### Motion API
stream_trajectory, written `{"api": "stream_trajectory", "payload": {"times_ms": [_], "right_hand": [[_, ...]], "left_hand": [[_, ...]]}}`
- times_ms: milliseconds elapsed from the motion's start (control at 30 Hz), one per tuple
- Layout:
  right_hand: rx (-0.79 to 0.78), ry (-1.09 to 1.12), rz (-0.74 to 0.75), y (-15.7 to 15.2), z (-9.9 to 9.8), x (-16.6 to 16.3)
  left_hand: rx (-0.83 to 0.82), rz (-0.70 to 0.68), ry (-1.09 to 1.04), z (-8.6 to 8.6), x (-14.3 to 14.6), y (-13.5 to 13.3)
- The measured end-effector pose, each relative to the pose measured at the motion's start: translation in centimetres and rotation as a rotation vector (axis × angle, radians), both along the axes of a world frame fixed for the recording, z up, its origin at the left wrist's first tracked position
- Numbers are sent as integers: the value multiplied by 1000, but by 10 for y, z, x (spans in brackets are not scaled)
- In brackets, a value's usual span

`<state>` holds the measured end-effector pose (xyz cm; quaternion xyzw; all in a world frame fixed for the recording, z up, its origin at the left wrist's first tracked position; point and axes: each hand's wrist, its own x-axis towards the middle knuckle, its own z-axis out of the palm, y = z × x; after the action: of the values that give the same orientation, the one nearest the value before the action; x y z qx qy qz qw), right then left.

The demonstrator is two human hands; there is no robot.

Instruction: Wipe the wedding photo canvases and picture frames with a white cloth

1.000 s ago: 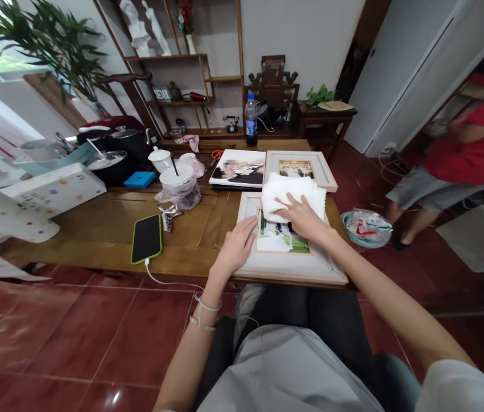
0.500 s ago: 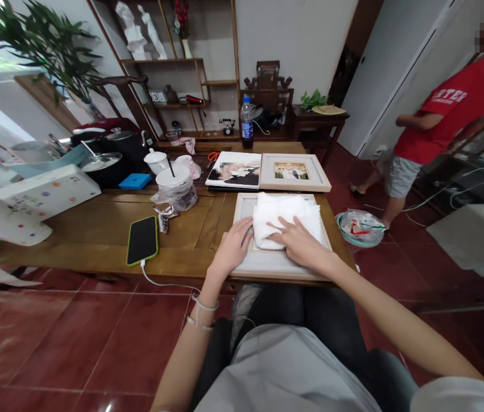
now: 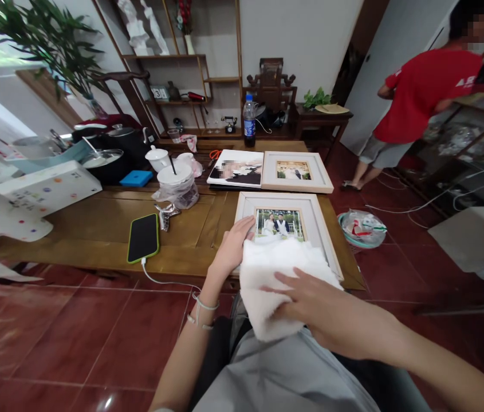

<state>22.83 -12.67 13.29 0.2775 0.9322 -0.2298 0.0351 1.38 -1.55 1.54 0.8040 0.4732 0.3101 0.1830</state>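
Observation:
A white-framed photo [image 3: 287,220] lies flat on the near right part of the wooden table [image 3: 95,223]. My left hand [image 3: 235,246] rests flat on the frame's left edge, fingers stretched out. My right hand [image 3: 310,303] lies with spread fingers on a folded white cloth [image 3: 267,283]. The cloth covers the frame's near edge and hangs over my lap. The picture in the frame is uncovered.
A second framed photo [image 3: 296,170] and a photo book [image 3: 237,170] lie farther back. A green-cased phone [image 3: 143,237] on a cable, a bagged cup [image 3: 177,186], pots and a blue-labelled bottle [image 3: 249,121] stand on the table. A person in a red shirt [image 3: 417,91] stands at right near a bagged bin [image 3: 361,226].
My right hand has dragged the cloth from the frame's far end toward me, down over the picture and off its near edge. The person in red has moved farther back.

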Motion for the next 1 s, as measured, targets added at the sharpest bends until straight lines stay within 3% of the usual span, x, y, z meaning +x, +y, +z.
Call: {"api": "stream_trajectory", "payload": {"times_ms": [133, 333, 467, 567, 767, 1000], "right_hand": [[53, 44, -157, 21, -6, 22], [391, 160, -397, 100, -18, 66], [660, 234, -482, 147, -21, 53], [670, 96, -438, 165, -33, 23], [533, -147, -259, 147, -57, -27], [412, -164, -107, 86, -54, -27]], "left_hand": [[6, -22, 5, 0, -1, 0], [19, 7, 6, 1, 2, 0], [11, -6, 10, 2, 2, 0], [7, -5, -6, 2, 2, 0], [70, 17, -165, 2, 2, -2], [115, 147, -278, 3, 1, -4]]}}
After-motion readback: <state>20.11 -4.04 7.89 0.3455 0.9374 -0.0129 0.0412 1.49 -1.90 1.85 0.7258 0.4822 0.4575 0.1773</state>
